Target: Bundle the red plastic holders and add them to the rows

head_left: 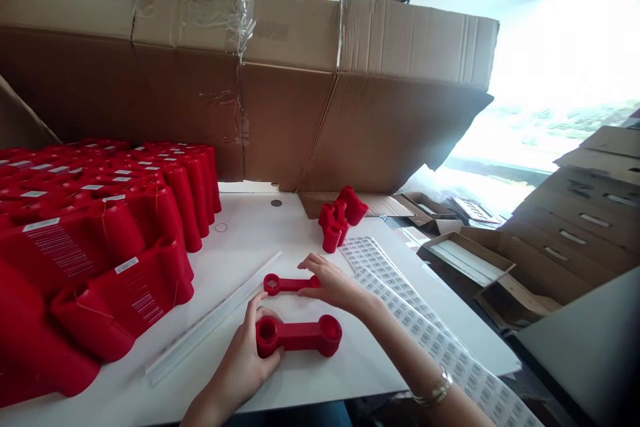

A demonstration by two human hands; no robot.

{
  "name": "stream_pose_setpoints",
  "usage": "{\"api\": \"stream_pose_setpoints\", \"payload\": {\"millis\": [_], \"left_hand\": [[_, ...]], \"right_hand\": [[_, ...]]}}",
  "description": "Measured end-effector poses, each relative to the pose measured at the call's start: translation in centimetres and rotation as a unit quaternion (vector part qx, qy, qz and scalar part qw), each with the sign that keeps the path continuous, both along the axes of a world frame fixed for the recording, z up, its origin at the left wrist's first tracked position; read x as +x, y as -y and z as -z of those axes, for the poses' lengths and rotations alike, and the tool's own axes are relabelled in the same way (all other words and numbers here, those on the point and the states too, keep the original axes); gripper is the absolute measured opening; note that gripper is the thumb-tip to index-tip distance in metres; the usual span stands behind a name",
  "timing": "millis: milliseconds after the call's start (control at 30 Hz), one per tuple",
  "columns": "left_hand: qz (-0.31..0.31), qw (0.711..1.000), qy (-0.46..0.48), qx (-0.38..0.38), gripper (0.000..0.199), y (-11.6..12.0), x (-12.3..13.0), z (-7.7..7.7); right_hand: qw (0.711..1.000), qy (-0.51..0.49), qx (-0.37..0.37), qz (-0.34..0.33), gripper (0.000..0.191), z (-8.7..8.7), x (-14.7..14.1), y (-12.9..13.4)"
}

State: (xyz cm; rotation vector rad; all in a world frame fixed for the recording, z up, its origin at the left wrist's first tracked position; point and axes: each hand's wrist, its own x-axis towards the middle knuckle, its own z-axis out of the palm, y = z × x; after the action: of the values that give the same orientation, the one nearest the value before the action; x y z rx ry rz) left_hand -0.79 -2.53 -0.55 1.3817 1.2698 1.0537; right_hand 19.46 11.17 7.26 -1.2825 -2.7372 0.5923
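Observation:
My left hand (243,353) is closed around the left end of a thick red bone-shaped plastic piece (300,335), which has a round opening at each end. Just beyond it, a thinner red link (293,285) of similar outline is pinched at its right end by my right hand (333,285). That link's left end, with a ring, shows beside my left fingertips. Both pieces are over the white table (365,360). Part of the thin link's right end is hidden behind my right fingers.
Rows of stacked red pieces (137,293) with white labels fill the left. A clear strip (210,320) lies diagonally. Loose red pieces (333,227) stand farther back, near barcode label sheets (415,320). Cardboard (290,127) slants across the back; open boxes (470,257) sit at right.

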Motion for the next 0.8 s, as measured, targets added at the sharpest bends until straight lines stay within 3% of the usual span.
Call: {"api": "stream_pose_setpoints", "payload": {"millis": [167, 300, 800], "left_hand": [[0.004, 1.0, 0.014, -0.01, 0.074, -0.2, 0.0, 0.1], [0.005, 1.0, 0.017, -0.024, 0.076, -0.2, -0.1, 0.1], [-0.003, 0.999, 0.035, -0.029, 0.081, -0.2, -0.4, 0.1]], "right_hand": [[0.996, -0.02, -0.048, -0.067, 0.043, -2.0, 0.3, 4.5], [0.996, -0.016, -0.042, -0.079, 0.009, -1.0, -0.5, 6.7], [0.991, -0.059, -0.082, -0.089, 0.013, -0.3, 0.1, 5.5]]}}
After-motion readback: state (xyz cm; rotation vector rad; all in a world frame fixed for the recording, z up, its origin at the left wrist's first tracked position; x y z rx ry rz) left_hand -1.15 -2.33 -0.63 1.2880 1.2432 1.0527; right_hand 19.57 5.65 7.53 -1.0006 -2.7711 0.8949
